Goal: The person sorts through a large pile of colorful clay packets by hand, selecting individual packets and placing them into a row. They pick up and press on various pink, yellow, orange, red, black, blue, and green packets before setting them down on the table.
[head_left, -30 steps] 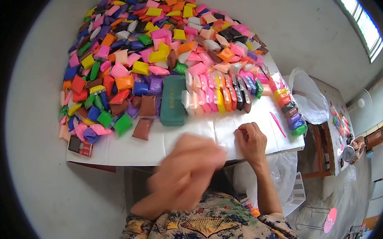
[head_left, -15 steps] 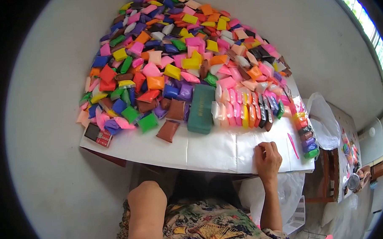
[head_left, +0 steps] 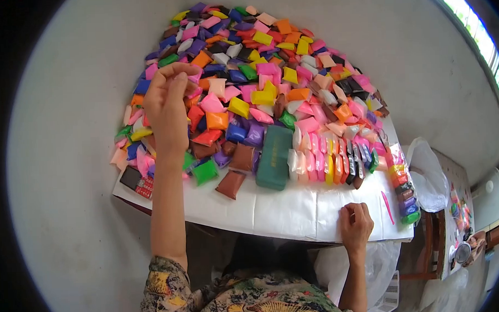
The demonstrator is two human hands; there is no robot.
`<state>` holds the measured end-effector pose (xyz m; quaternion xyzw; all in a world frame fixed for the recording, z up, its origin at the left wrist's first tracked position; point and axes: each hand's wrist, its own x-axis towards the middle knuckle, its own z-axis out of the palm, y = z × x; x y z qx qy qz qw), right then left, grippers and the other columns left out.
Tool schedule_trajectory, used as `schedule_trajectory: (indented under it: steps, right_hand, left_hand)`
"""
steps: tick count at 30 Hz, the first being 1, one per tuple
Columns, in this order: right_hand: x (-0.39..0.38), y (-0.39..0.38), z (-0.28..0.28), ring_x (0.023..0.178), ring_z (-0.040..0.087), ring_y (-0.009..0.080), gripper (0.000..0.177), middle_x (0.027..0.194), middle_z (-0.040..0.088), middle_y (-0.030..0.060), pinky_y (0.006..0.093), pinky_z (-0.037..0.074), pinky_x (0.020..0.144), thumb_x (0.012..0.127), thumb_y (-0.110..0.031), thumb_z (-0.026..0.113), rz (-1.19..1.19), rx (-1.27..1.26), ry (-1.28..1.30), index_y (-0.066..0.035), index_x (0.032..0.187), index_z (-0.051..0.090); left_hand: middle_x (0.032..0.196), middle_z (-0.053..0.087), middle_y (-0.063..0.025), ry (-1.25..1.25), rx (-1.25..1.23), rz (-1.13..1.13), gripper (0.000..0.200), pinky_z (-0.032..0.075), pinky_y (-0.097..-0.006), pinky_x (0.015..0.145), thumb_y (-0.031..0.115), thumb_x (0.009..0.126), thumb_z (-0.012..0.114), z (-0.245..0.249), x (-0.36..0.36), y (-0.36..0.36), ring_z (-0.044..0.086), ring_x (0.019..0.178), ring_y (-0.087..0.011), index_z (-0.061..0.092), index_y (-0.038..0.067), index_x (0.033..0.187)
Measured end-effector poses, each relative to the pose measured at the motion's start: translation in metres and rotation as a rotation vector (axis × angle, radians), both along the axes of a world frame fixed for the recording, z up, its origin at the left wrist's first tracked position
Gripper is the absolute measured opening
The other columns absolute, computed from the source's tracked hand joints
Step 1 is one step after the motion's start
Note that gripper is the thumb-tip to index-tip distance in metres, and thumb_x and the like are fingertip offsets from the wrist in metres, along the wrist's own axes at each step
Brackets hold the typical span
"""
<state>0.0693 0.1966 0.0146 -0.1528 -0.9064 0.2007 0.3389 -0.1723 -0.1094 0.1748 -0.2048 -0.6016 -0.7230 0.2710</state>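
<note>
left hand (head_left: 168, 106) over packets (head_left: 268, 73); green case (head_left: 275, 157) lettering looks embossed, unreadable.

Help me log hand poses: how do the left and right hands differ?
The left hand hovers over the heap of coloured packets; the right hand rests on the white sheet near the edge. The left's fingers point down at packets; the right's curl into a fist. Both show their backs.

Left hand (head_left: 168, 106) has risen over the packet pile (head_left: 257, 73).
</note>
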Motion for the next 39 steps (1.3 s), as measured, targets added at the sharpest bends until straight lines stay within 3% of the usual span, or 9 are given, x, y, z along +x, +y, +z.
schedule_trajectory:
  steps: [2, 7, 9, 12, 18, 21, 24, 30, 39]
  right_hand:
    - [0.0, -0.001, 0.002, 0.061, 0.062, 0.0247, 0.009, 0.076, 0.058, 0.0102, 0.0369, 0.048, 0.058, 0.083, -0.005, 0.072, -0.004, -0.036, 0.009, -0.004, 0.086, 0.064]
    - [0.0, -0.001, 0.004, 0.059, 0.06, 0.0237, 0.008, 0.075, 0.058, 0.0105, 0.0355, 0.047, 0.057, 0.083, -0.002, 0.071, 0.002, -0.057, 0.032, -0.002, 0.085, 0.064]
    - [-0.001, 0.0, 0.003, 0.056, 0.056, 0.0217, 0.006, 0.074, 0.057, 0.0105, 0.0339, 0.044, 0.054, 0.083, -0.001, 0.07, 0.014, -0.063, 0.065, -0.001, 0.083, 0.064]
    - [0.001, -0.001, 0.005, 0.06, 0.06, 0.0256, 0.008, 0.075, 0.058, 0.0114, 0.0367, 0.048, 0.058, 0.083, -0.002, 0.071, -0.012, -0.092, 0.016, -0.002, 0.085, 0.064]
    - [0.001, 0.0, 0.005, 0.059, 0.058, 0.0258, 0.006, 0.074, 0.057, 0.0116, 0.0369, 0.046, 0.056, 0.082, 0.0, 0.07, -0.023, -0.083, 0.047, -0.002, 0.084, 0.064]
    - [0.001, 0.001, 0.003, 0.058, 0.057, 0.0249, 0.006, 0.073, 0.057, 0.0117, 0.0366, 0.045, 0.055, 0.082, 0.001, 0.069, -0.034, -0.133, 0.045, -0.001, 0.084, 0.064]
    - [0.001, 0.003, 0.0, 0.057, 0.056, 0.0242, 0.005, 0.073, 0.056, 0.0115, 0.0363, 0.044, 0.055, 0.082, 0.001, 0.068, -0.035, -0.126, 0.054, 0.0, 0.083, 0.064]
    - [0.0, 0.001, 0.001, 0.057, 0.055, 0.0234, 0.004, 0.072, 0.055, 0.0112, 0.0353, 0.044, 0.054, 0.083, 0.001, 0.068, -0.057, -0.135, 0.074, 0.0, 0.083, 0.064]
    - [0.0, 0.002, 0.004, 0.057, 0.055, 0.0231, 0.004, 0.072, 0.056, 0.0116, 0.0346, 0.043, 0.054, 0.084, 0.0, 0.067, -0.032, -0.157, 0.109, 0.001, 0.083, 0.063]
  left_hand:
    - [0.091, 0.069, -0.0015, -0.091, 0.174, 0.019, 0.015, 0.048, -0.0222, 0.071, 0.007, 0.097, 0.054, -0.016, -0.053, -0.01, 0.061, 0.079, -0.0076, 0.067, 0.001, 0.101]
    - [0.086, 0.067, -0.0066, 0.104, -0.574, 0.197, 0.015, 0.05, -0.0299, 0.07, 0.01, 0.095, 0.056, -0.04, -0.11, 0.008, 0.062, 0.078, -0.0128, 0.067, 0.001, 0.099]
    - [0.084, 0.067, -0.0122, 0.011, -0.872, -0.065, 0.019, 0.051, -0.0347, 0.073, 0.015, 0.093, 0.058, -0.037, -0.101, 0.021, 0.064, 0.08, -0.0198, 0.067, -0.002, 0.097]
    - [0.087, 0.068, -0.0166, 0.21, -1.079, -0.081, 0.025, 0.051, -0.0383, 0.075, 0.02, 0.091, 0.059, -0.039, -0.102, 0.041, 0.066, 0.082, -0.0277, 0.067, -0.003, 0.096]
    - [0.091, 0.069, -0.021, 0.279, -1.164, -0.005, 0.023, 0.051, -0.0463, 0.078, 0.018, 0.089, 0.057, -0.041, -0.148, 0.056, 0.065, 0.087, -0.0396, 0.068, -0.002, 0.094]
    - [0.089, 0.069, -0.0208, 0.249, -1.041, 0.188, 0.02, 0.051, -0.0503, 0.081, 0.016, 0.085, 0.057, -0.04, -0.164, 0.058, 0.065, 0.091, -0.0409, 0.068, -0.001, 0.085]
    - [0.091, 0.071, -0.0174, 0.344, -1.169, 0.665, 0.018, 0.051, -0.0491, 0.08, 0.018, 0.082, 0.062, -0.028, -0.212, 0.039, 0.066, 0.091, -0.0374, 0.071, 0.003, 0.087]
    - [0.109, 0.07, -0.0137, 0.182, -1.255, 1.04, 0.032, 0.047, -0.0489, 0.086, 0.028, 0.083, 0.068, -0.03, -0.284, 0.013, 0.062, 0.108, -0.0314, 0.072, 0.003, 0.102]
    - [0.107, 0.07, -0.015, -0.001, -1.171, 1.017, 0.032, 0.046, -0.0519, 0.09, 0.033, 0.083, 0.069, -0.019, -0.307, 0.011, 0.061, 0.106, -0.0331, 0.073, 0.006, 0.099]
